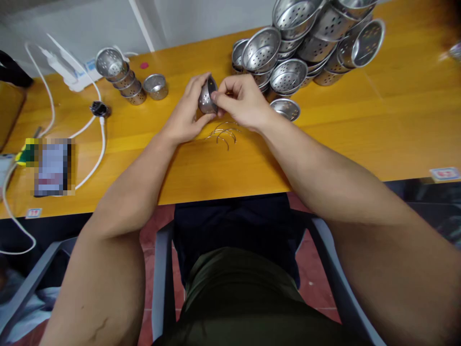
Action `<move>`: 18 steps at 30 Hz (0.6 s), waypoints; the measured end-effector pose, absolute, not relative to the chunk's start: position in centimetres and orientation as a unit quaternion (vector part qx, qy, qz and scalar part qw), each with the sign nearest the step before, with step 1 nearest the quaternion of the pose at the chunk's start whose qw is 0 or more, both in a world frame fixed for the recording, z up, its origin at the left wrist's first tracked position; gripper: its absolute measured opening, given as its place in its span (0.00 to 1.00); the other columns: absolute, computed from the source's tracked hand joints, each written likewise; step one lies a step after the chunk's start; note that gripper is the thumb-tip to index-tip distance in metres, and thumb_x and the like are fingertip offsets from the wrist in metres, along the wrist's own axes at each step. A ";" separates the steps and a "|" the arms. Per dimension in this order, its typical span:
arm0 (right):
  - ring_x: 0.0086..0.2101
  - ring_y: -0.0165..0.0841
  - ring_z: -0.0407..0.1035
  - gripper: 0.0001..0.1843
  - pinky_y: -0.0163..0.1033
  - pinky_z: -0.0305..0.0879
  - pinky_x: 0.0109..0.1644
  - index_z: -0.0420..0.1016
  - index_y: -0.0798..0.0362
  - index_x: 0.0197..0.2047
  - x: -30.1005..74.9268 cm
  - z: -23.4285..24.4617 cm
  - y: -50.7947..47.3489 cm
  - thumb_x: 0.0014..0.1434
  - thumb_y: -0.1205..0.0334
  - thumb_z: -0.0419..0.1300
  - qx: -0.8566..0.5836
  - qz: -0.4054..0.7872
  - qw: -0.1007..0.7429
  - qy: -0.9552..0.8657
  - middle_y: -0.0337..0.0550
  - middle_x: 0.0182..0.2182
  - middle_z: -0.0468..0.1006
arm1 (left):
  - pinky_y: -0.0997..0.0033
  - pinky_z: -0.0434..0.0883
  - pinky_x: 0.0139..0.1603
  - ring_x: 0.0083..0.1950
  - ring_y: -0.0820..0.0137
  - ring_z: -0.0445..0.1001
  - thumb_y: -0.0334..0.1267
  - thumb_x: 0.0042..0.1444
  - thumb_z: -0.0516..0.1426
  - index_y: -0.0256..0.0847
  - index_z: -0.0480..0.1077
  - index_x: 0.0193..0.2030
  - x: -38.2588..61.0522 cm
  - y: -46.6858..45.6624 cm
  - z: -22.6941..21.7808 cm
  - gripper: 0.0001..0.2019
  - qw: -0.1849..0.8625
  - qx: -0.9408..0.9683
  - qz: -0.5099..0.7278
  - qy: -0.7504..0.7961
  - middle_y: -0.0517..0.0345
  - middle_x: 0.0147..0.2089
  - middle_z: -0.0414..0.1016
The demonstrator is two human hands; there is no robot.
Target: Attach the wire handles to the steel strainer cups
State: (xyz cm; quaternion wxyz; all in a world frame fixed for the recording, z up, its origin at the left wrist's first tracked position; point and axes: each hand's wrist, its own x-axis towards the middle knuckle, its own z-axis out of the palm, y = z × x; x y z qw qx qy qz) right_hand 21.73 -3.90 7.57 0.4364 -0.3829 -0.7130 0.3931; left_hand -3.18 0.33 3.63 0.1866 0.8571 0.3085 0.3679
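A small perforated metal cup (206, 99) is tilted on its side above the table, its mouth facing right. My left hand (187, 108) wraps round its outside, thumb below and fingers over the top. At the cup's rim, my right hand (239, 98) has thumb and forefinger pinched together; whatever is between them is too small to make out. Several thin curved metal wires (224, 133) lie on the table just under my hands. Right of my right hand, another perforated cup (286, 109) rests near a big pile.
Stacked perforated cups (288, 77) fill the back right. At the back left stand a short leaning stack (124, 81) and a single cup (156, 87). A power strip (72, 72), white cables and a blurred phone (54, 166) occupy the left of the wooden table (223, 178).
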 end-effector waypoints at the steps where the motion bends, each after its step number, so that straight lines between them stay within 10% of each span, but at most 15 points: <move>1: 0.41 0.55 0.82 0.39 0.60 0.81 0.44 0.72 0.37 0.34 21.8 7.8 -4.1 0.65 0.14 0.80 -0.393 0.394 0.427 -0.713 0.46 0.33 0.86 | 0.21 0.62 1.00 0.94 0.28 0.66 0.60 0.70 0.75 0.60 0.67 0.93 -3.3 0.4 3.6 0.48 0.184 0.860 0.367 0.303 0.42 0.91 0.72; 11: 0.43 0.59 0.83 0.45 0.59 0.79 0.43 0.65 0.39 0.37 22.3 7.7 -3.6 0.68 0.06 0.70 -0.368 0.398 0.419 -0.728 0.52 0.37 0.84 | 0.25 0.77 0.87 0.86 0.33 0.74 0.77 0.72 0.73 0.67 0.68 0.87 -4.8 0.5 3.6 0.46 0.184 0.840 0.388 0.332 0.47 0.86 0.77; 18: 0.38 0.50 0.83 0.39 0.57 0.81 0.48 0.72 0.41 0.40 22.4 8.1 -5.1 0.77 0.15 0.72 -0.282 0.435 0.420 -0.745 0.48 0.35 0.83 | 0.29 0.63 0.87 0.78 0.41 0.66 0.83 0.67 0.73 0.54 0.64 0.81 -8.4 5.1 2.2 0.51 0.079 0.770 0.490 0.400 0.42 0.75 0.74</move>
